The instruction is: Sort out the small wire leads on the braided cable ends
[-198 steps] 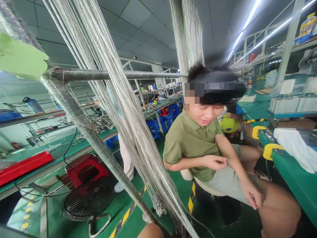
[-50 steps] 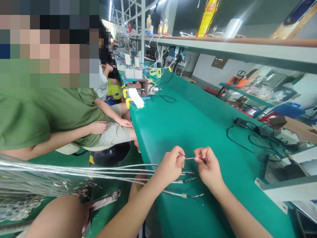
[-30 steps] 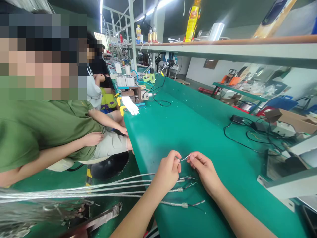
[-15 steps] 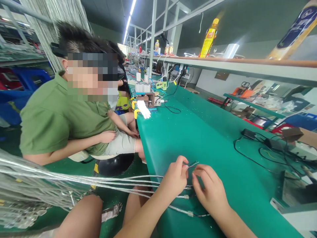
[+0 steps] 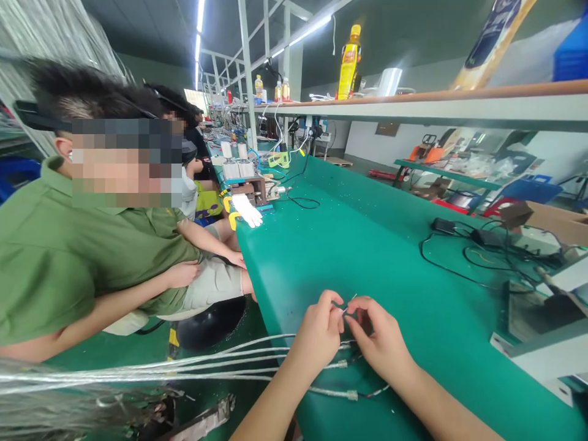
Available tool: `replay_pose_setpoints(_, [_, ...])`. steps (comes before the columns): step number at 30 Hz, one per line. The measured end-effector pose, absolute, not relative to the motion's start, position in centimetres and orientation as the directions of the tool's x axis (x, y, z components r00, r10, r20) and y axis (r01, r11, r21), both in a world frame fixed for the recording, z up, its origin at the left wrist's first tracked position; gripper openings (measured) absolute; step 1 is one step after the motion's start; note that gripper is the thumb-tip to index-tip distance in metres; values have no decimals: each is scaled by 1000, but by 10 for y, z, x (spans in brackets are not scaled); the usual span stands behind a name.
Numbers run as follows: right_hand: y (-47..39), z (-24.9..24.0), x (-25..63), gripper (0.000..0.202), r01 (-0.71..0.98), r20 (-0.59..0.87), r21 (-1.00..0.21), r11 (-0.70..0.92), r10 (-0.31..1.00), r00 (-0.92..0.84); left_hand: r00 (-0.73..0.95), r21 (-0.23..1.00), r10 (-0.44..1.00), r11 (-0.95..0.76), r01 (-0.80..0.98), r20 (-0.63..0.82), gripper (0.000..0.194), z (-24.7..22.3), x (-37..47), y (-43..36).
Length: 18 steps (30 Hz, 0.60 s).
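Observation:
My left hand [image 5: 321,327] is closed in a pinch on a cable's thin wire end [image 5: 345,310], above the green table [image 5: 294,275]. My right hand [image 5: 379,334] faces it, thumb and forefinger curled together at the same wire; the exact grip is partly hidden by the fingers. Beneath my hands lie several silvery braided cables [image 5: 248,378] that run in from the left over the table edge. One cable ends in a pale connector [image 5: 352,395] with thin dark wires beyond it; another connector [image 5: 342,364] lies just above.
A person in a green shirt [image 5: 114,257] sits at the left along the table. Farther up stand a small machine [image 5: 250,187] and a white glove [image 5: 247,211]. Black adapters and cords [image 5: 487,239] lie at the right. A shelf [image 5: 413,107] above holds a yellow bottle [image 5: 350,64].
My right hand has moved in toward my left, and its fingertips now meet at the wire. The view has shifted to the right.

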State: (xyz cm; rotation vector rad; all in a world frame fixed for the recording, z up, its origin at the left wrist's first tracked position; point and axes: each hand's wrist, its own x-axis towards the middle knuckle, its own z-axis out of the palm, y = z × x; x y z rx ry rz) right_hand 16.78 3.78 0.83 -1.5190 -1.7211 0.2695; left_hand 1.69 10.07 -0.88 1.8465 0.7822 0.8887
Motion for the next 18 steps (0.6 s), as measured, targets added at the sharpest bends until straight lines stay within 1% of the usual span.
replay_pose_setpoints(5, [38, 9, 169, 13, 765, 459, -576, 289, 888, 10, 568, 902, 782, -405, 150, 257, 20, -8, 15, 99])
replay_pose_setpoints(10, [37, 6, 171, 13, 738, 463, -602, 306, 886, 10, 594, 892, 758, -429, 140, 271, 21, -4, 16, 96])
replay_pose_setpoints(14, [37, 3, 169, 19, 697, 462, -653, 296, 885, 57, 607, 892, 746, -432, 129, 273, 20, 0, 16, 93])
replay_pose_setpoints(18, [35, 2, 166, 23, 582, 439, -769, 267, 881, 175, 603, 906, 757, -404, 128, 252, 19, -2, 17, 93])
